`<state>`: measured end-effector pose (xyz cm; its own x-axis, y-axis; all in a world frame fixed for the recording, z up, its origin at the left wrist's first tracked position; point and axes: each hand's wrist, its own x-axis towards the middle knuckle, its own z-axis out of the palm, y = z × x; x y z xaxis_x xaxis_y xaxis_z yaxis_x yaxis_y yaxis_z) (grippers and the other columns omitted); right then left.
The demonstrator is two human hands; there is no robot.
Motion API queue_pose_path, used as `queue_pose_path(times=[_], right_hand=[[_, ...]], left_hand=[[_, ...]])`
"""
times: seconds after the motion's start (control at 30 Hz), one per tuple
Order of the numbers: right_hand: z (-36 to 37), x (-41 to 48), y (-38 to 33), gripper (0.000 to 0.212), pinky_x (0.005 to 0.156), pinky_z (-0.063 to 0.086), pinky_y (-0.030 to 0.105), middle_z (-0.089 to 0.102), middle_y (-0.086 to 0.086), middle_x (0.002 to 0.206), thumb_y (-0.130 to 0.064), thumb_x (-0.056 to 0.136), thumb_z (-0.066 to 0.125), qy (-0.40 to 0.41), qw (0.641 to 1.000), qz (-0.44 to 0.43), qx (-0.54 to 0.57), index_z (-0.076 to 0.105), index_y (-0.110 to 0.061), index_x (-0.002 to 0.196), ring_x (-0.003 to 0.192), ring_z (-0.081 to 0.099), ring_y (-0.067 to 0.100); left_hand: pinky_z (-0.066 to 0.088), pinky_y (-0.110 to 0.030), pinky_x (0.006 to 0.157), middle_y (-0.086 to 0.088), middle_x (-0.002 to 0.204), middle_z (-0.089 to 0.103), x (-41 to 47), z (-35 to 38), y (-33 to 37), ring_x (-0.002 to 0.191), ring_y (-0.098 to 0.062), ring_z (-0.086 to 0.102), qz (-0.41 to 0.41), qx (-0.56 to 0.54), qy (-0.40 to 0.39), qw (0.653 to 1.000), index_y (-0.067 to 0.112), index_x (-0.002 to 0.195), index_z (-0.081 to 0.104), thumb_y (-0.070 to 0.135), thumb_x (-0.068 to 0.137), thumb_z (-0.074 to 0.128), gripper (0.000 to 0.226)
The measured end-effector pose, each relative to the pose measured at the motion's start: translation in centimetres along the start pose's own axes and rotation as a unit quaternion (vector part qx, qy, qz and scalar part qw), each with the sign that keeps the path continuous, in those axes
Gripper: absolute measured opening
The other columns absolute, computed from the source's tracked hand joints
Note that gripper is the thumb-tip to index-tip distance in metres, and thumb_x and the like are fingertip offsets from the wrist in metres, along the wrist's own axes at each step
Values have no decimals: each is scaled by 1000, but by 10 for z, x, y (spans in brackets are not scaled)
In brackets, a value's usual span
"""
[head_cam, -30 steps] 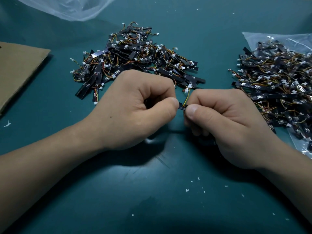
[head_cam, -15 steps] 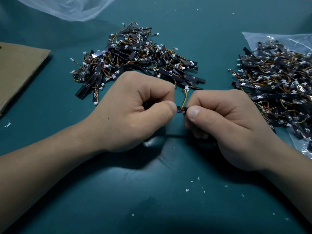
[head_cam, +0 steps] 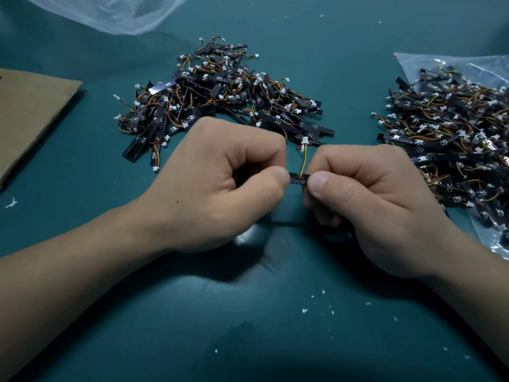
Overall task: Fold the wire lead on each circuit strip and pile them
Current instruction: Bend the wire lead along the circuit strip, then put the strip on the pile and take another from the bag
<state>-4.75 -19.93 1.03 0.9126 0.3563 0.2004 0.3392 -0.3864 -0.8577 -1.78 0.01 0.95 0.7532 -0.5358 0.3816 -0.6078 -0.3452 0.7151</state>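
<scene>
The circuit strip (head_cam: 298, 179) is held low over the table (head_cam: 248, 326), pinched at one end by the left hand (head_cam: 220, 186) and at the other by the right hand (head_cam: 377, 199), with its long axis running left to right across the view. Only a short black stretch with faint pale markings is seen in the gap between the two thumbs. The rest is hidden inside the curled fingers (head_cam: 319, 183) on both sides, so its full length cannot be told. From this exposed stretch the wire lead (head_cam: 303, 158), a thin bundle of yellow, orange and red strands, is carried straight away from the person, roughly at a right angle to the strip. It ends in a small white connector (head_cam: 305, 140), which is seen against the near edge of the centre pile (head_cam: 225, 97); whether it touches that pile cannot be told. The fold is judged to turn on this right angle, since the lead has yet to be laid over along the strip. The lead passes just beside the right forefinger and somewhat farther from the left, so the right hand is judged the better placed to press it down while the strip is steadied by the left. A second heap of strips (head_cam: 451, 128) is seen on a clear plastic bag (head_cam: 429, 64) well to the right.
</scene>
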Motion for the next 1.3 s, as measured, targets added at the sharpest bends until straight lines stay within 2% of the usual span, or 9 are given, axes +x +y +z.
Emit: queue_pose_path(times=[0.17,0.23,0.43,0.53,0.63,0.8,0.93,1.1,1.3], right_hand=[[0,0,0,27,51,40,22,55,1,53,-20,94,55,-7,1000,-10,0,58,-28,68,46,55,15],[0,-1,0,29,51,40,22,55,0,53,-17,94,55,-9,1000,-9,-8,58,-27,67,45,56,15],[-1,-1,1,30,51,39,21,56,3,54,-16,95,55,-18,1000,-12,-12,57,-27,67,46,55,14],[-1,-1,1,27,52,39,23,56,6,56,-21,95,54,-27,1000,-11,-7,58,-25,68,49,53,17],[-2,0,1,30,52,39,22,55,-1,56,-13,95,54,-35,999,-4,5,58,-21,67,49,52,14],[-1,-1,-1,29,53,40,23,57,-1,58,-18,98,55,-35,999,-13,-7,60,-27,70,51,54,15],[-1,0,1,29,52,40,23,57,2,57,-17,97,55,-26,1000,-13,-9,60,-27,69,49,54,15],[0,0,1,27,51,42,29,58,3,57,-32,95,51,-32,999,-12,-8,62,-23,71,50,53,15],[-3,0,3,35,52,39,19,57,1,55,-29,95,52,-73,997,-6,-34,62,-15,64,50,52,13]], left_hand=[[29,-21,50,-3,51,41,0,-1,0,49,-12,37,4,-8,-4,1000,7,59,53,18,85,52,28],[30,-21,49,-3,50,40,0,-2,1,49,-12,36,6,-12,-10,1000,7,58,52,18,84,52,28],[29,-22,48,-4,49,41,0,-2,0,47,-13,36,0,-17,-16,1000,4,56,53,4,82,58,27],[30,-23,48,-5,49,42,0,-3,0,47,-14,38,4,-28,-23,999,3,57,53,11,84,57,28],[31,-24,48,-4,49,42,0,-3,0,47,-14,39,9,-23,-24,999,4,57,55,12,83,57,28],[28,-19,48,0,50,40,0,-5,0,48,-5,34,5,-65,-18,998,3,56,53,17,81,52,29],[30,-19,49,-1,50,41,1,-4,0,49,-7,36,12,-47,-24,999,4,57,53,19,83,53,30],[27,-17,50,1,50,38,0,-5,-1,49,-4,34,10,-75,-24,997,3,56,51,19,83,53,32],[29,-18,50,0,50,39,0,-5,-1,49,-6,36,16,-45,-31,998,4,56,53,18,82,52,29]])
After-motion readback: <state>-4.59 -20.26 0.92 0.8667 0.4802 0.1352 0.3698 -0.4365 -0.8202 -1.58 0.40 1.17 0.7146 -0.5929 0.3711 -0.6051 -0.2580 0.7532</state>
